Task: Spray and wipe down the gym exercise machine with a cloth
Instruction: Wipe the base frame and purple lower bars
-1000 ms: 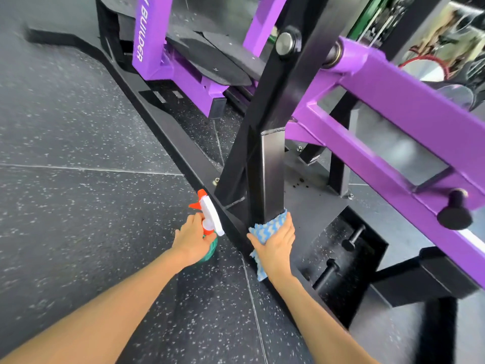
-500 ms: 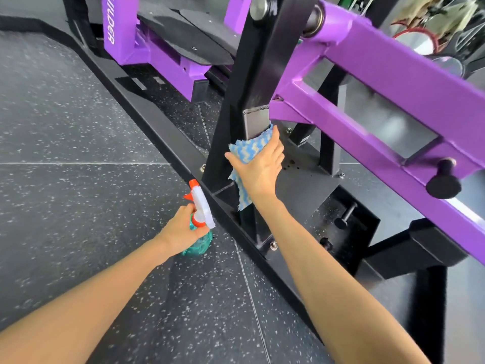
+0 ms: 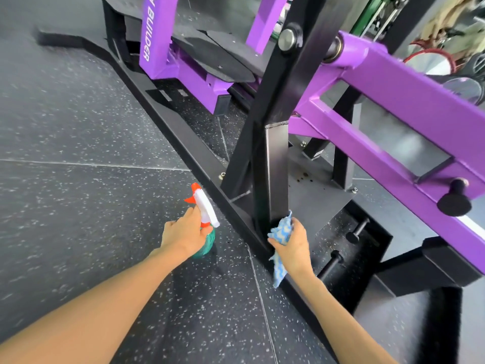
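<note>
Cloth [image 3: 282, 232], bunched in my right hand [image 3: 295, 245], presses the black post [image 3: 275, 166] at lower centre; its dangling tail could snag. My left hand [image 3: 183, 233] grips the spray bottle [image 3: 206, 214].

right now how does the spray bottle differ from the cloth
The spray bottle is rigid, green with a white head and orange nozzle; the cloth is soft, blue-and-white zigzag, bunched with one end hanging. The left hand grips the spray bottle over the speckled floor; the right hand holds the cloth against the foot of the black upright post. Both are held low, one in each hand.
</note>
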Tool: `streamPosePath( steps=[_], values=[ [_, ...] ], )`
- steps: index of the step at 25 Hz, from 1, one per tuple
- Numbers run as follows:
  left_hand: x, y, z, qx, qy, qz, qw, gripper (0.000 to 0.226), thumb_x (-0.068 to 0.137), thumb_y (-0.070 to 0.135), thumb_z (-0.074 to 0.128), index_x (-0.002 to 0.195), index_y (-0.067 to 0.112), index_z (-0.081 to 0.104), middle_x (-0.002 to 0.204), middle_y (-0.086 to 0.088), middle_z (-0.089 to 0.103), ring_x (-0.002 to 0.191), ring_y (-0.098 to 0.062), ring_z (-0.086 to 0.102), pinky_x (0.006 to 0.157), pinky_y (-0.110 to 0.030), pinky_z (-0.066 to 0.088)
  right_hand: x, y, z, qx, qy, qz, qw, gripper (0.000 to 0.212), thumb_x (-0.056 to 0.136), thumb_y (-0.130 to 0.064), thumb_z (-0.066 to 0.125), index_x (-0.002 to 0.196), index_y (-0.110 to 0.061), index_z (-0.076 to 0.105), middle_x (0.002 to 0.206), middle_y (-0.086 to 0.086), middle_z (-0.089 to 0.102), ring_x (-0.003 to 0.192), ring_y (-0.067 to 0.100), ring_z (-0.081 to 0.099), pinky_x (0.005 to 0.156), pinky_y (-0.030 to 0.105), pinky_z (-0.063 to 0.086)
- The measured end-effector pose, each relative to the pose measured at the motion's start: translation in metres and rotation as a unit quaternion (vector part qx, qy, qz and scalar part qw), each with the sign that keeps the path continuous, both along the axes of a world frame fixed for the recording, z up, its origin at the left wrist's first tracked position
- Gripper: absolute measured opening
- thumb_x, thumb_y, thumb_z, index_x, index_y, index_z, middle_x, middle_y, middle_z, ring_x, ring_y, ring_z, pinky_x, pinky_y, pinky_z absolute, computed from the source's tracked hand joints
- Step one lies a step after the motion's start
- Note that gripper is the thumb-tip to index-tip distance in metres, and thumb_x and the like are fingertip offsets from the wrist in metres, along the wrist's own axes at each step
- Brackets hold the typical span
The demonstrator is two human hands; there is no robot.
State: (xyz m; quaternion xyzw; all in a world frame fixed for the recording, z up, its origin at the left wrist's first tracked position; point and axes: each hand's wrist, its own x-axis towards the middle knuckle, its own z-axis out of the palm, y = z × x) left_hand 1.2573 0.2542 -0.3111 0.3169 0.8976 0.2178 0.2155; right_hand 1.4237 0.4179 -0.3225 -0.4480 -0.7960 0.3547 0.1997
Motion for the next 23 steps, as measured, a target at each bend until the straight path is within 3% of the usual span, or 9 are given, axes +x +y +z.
streamPosePath(
  steps=[2,5,8,12,15,17,19,21,23],
  values=[
    [-0.010,-0.006,-0.005,0.003,0.005,0.025,1.000,0.030,0.102,0.034,0.044,0.125,0.014,0.041,0.120,-0.002,0.055,0.112,-0.025,0.058,0.100,-0.040,0.036,-0.005,-0.014,0.030,0.014,0.105,-0.001,0.994,0.046,0.091,-0.005,0.059,0.130,-0.021,0.039,0.116,-0.003,0.053,0.094,0.000,0.056,0.070,0.001,0.039],
    [-0.025,-0.012,-0.014,0.022,0.006,0.085,0.996,0.030,0.101,0.031,0.044,0.127,0.015,0.042,0.119,-0.006,0.055,0.111,-0.028,0.057,0.101,-0.041,0.033,-0.045,-0.029,0.058,0.267,0.098,0.188,0.940,0.050,0.083,0.010,0.046,0.119,-0.025,0.049,0.117,-0.008,0.054,0.101,0.000,0.050,0.087,0.016,0.039],
    [-0.033,-0.012,-0.019,0.041,-0.024,0.130,0.990,0.034,0.100,0.028,0.045,0.132,0.015,0.040,0.123,-0.008,0.051,0.116,-0.033,0.054,0.100,-0.046,0.036,-0.106,-0.023,0.040,0.519,-0.038,0.345,0.781,0.051,0.073,0.001,0.050,0.120,-0.016,0.060,0.116,0.000,0.061,0.107,0.022,0.057,0.091,0.030,0.036],
    [-0.044,-0.008,-0.023,0.098,-0.079,0.102,0.987,0.040,0.098,0.019,0.049,0.135,0.011,0.037,0.122,-0.015,0.049,0.115,-0.038,0.050,0.095,-0.053,0.043,-0.169,-0.011,0.003,0.566,-0.272,0.409,0.662,0.054,0.062,-0.015,0.081,0.114,-0.014,0.066,0.110,0.005,0.065,0.105,0.023,0.061,0.096,0.037,0.043],
    [-0.054,-0.012,-0.023,0.076,-0.082,0.083,0.990,0.040,0.099,0.023,0.051,0.134,0.012,0.038,0.122,-0.011,0.052,0.114,-0.035,0.053,0.094,-0.047,0.042,-0.173,-0.008,-0.022,0.547,-0.488,0.394,0.554,0.053,0.097,-0.026,0.047,0.143,-0.003,0.034,0.151,0.013,0.031,0.143,0.026,0.022,0.118,0.038,0.006],
    [-0.054,-0.014,-0.024,0.078,-0.088,0.082,0.990,0.038,0.099,0.024,0.052,0.133,0.013,0.039,0.123,-0.010,0.052,0.113,-0.033,0.054,0.094,-0.045,0.041,-0.158,-0.007,-0.034,0.568,-0.510,0.381,0.522,0.056,0.102,-0.023,0.031,0.150,-0.001,0.011,0.159,0.013,0.006,0.147,0.027,0.001,0.118,0.039,-0.005],
    [-0.052,-0.015,-0.025,0.086,-0.094,0.081,0.989,0.040,0.099,0.025,0.052,0.135,0.014,0.038,0.126,-0.009,0.051,0.116,-0.033,0.052,0.095,-0.046,0.040,-0.135,-0.005,-0.037,0.567,-0.522,0.399,0.496,0.058,0.102,-0.022,0.033,0.150,0.001,0.009,0.159,0.015,0.003,0.147,0.030,0.001,0.119,0.042,-0.002],
    [-0.053,-0.016,-0.027,0.088,-0.099,0.081,0.988,0.044,0.098,0.026,0.053,0.137,0.016,0.036,0.127,-0.008,0.050,0.119,-0.033,0.051,0.097,-0.048,0.040,-0.112,-0.006,-0.037,0.514,-0.534,0.432,0.513,0.053,0.098,-0.021,0.041,0.145,0.001,0.029,0.154,0.019,0.022,0.143,0.032,0.017,0.117,0.044,0.012],
    [-0.056,-0.016,-0.030,0.090,-0.103,0.078,0.987,0.045,0.098,0.028,0.052,0.138,0.017,0.035,0.126,-0.008,0.051,0.118,-0.033,0.051,0.097,-0.050,0.042,-0.102,-0.010,-0.028,0.491,-0.525,0.455,0.526,0.039,0.076,-0.030,0.072,0.110,-0.010,0.069,0.115,0.011,0.063,0.113,0.027,0.056,0.101,0.036,0.036]
  ],
)
